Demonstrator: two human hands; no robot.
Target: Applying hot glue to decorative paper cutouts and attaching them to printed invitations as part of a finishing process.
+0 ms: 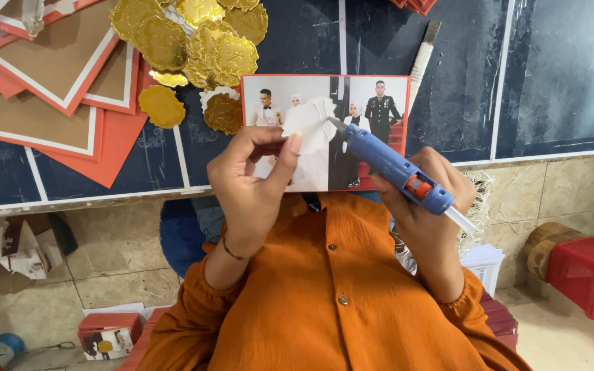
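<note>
**Now, glue meets paper**

Right now my left hand (252,182) pinches a scalloped white paper cutout (309,122) over the glossy photo card (324,130). My right hand (424,206) grips the blue plastic glue gun (390,166), nozzle touching the cutout's edge. Crinkled gold foil discs (194,41) lie beyond.

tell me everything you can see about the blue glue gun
The glue gun is blue plastic with an orange trigger part and a dark, tapered metal nozzle. A translucent glue stick juts from its rear. The right hand grips its body, angled up-left, with the nozzle tip on the white scalloped paper piece held by the left hand.
</note>
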